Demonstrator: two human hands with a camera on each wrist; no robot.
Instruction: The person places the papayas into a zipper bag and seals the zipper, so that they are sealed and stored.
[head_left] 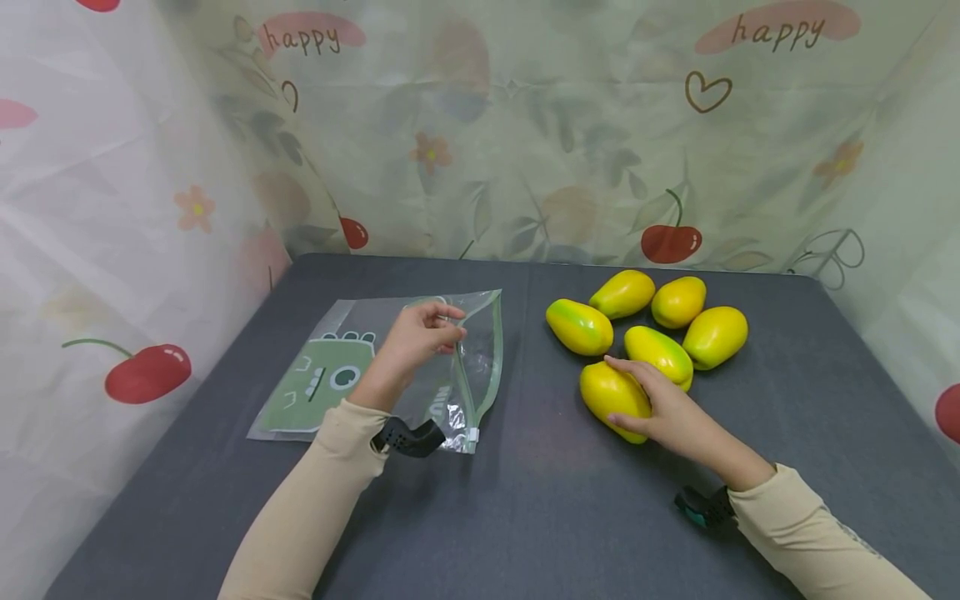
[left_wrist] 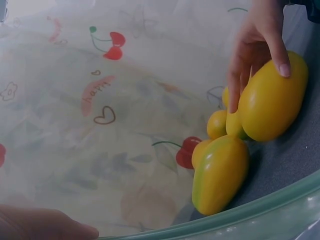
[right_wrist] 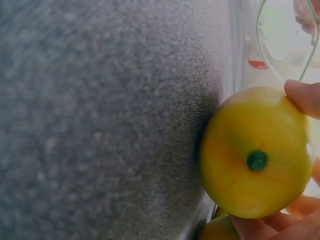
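A clear zip bag (head_left: 330, 383) with a green cartoon face lies on the left of the table, its mouth lifted and gaping toward the right. My left hand (head_left: 416, 337) pinches the upper layer at the bag's mouth between thumb and fingers. On the right, my right hand (head_left: 675, 412) grips a yellow mango (head_left: 611, 396), thumb on the near side and fingers over the far side. That mango shows a dark green stem nub (right_wrist: 257, 160) in the right wrist view, and appears to rest on the table. Part of the left thumb (left_wrist: 50, 225) shows in the left wrist view.
Behind the held fruit sit several more mangoes: one just beside it (head_left: 660, 354), a greenish one (head_left: 580, 327) at left, others farther back. A dark grey cloth (head_left: 517, 517) covers the table. Printed curtains (head_left: 517, 167) hang around the back and sides.
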